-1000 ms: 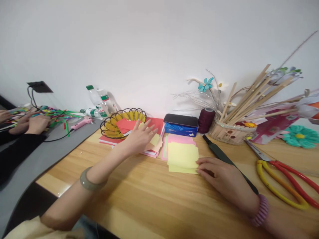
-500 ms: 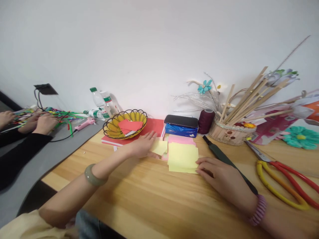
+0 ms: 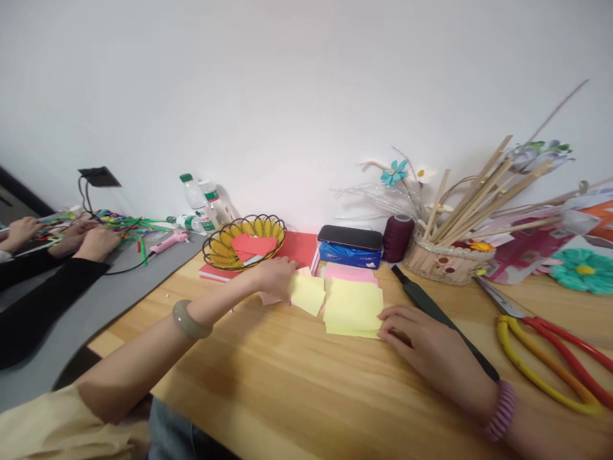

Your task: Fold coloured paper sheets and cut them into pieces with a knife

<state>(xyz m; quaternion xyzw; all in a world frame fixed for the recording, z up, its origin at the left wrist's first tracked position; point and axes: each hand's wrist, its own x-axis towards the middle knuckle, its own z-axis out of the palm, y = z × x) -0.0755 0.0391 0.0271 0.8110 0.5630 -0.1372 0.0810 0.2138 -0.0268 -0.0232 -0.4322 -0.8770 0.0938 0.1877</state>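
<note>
My left hand (image 3: 274, 279) is over a small yellow sheet (image 3: 308, 295) and some pale pink scraps (image 3: 271, 298) near the table's middle. Its fingers are blurred and partly turned from view, so their grip is unclear. To the right lies a pile of larger yellow paper sheets (image 3: 353, 308), with pink sheets (image 3: 349, 273) showing behind it. My right hand (image 3: 426, 342) rests on the wood, its thumb and fingertips bent together at the right edge of the yellow pile.
Behind are a wicker basket (image 3: 218, 250) with red paper, a tissue pack (image 3: 349, 254), and a purple thread cone (image 3: 398, 238). At right lie a dark green strap-like strip (image 3: 445, 322) and large scissors (image 3: 541, 345). A co-worker's hands (image 3: 98, 244) are at far left, near a pink glue gun (image 3: 170, 241).
My left hand has lifted from lying flat with spread fingers and now bends over the papers. The small yellow sheet has turned and shows more. My right hand stays at the pile's edge.
</note>
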